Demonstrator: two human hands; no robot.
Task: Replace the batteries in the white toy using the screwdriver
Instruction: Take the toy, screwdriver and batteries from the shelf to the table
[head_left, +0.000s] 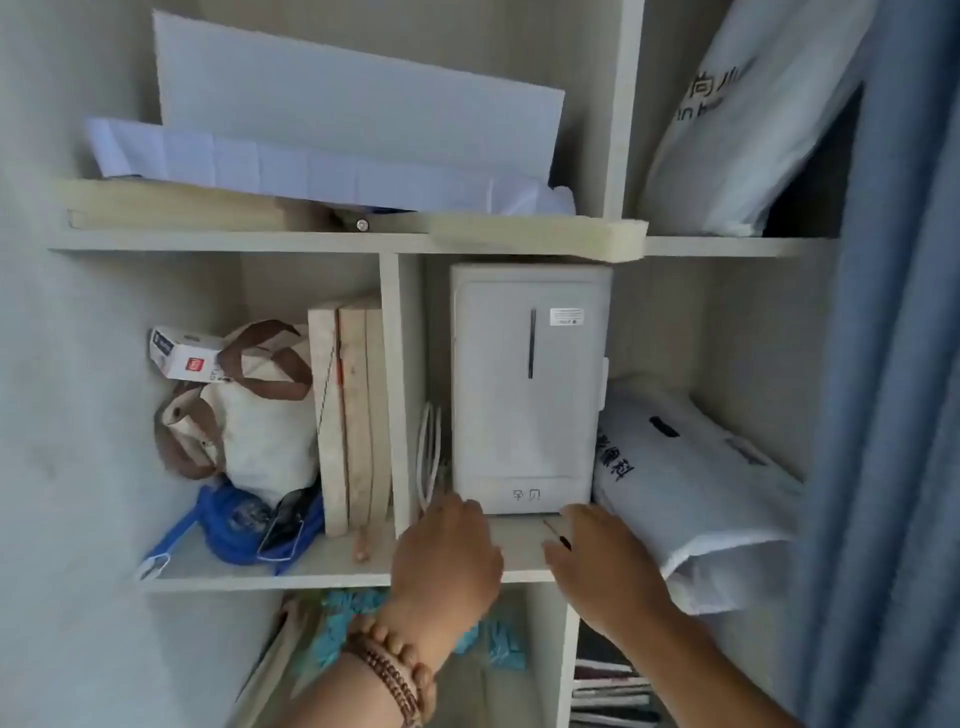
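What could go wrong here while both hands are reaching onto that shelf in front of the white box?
The screwdriver lies near the shelf front edge, beside the right hand; a careless sweep could knock it off. The left hand is close to the white cable coiled beside the white box, so fingers could snag it. The white bag overhangs the edge and might slide if bumped.

head view, close, facing shelf (332, 569)
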